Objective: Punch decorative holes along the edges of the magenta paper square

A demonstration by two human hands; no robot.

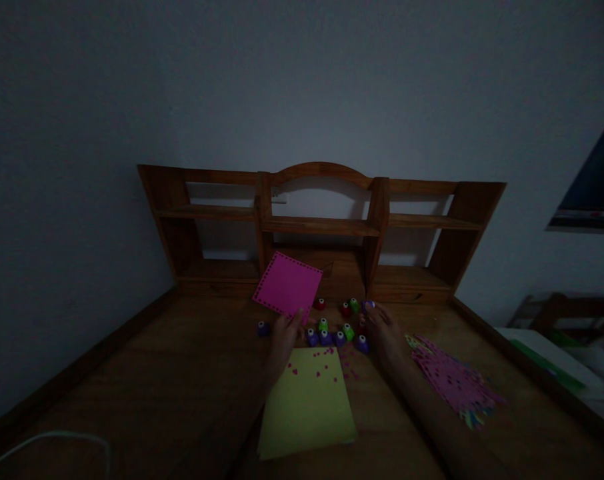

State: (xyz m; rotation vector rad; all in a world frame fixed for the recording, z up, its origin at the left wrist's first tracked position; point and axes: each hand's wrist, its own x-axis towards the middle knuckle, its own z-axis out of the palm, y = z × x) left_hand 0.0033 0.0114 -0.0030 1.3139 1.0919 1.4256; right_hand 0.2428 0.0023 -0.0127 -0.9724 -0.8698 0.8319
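My left hand (288, 331) pinches the lower corner of a square pink sheet of paper (291, 283), holding it up off the desk. Small punched holes run along several of its edges. My right hand (383, 328) has its fingers curled at a purple craft punch (367, 305), which is partly hidden by them. Between and around the hands stand several small craft punches: a green one (348, 331), a purple one (339, 338) and a red one (321, 304) among them. Below lies a stack of yellow paper (307, 407), with tiny pink cut-outs (319, 374) scattered on it.
To the right lies a fanned pile of punched pink and coloured strips (452, 377). A wooden shelf unit (319, 227) stands along the back of the wooden desk (182, 380). A white cable (57, 435) curves at the lower left. The room is dim.
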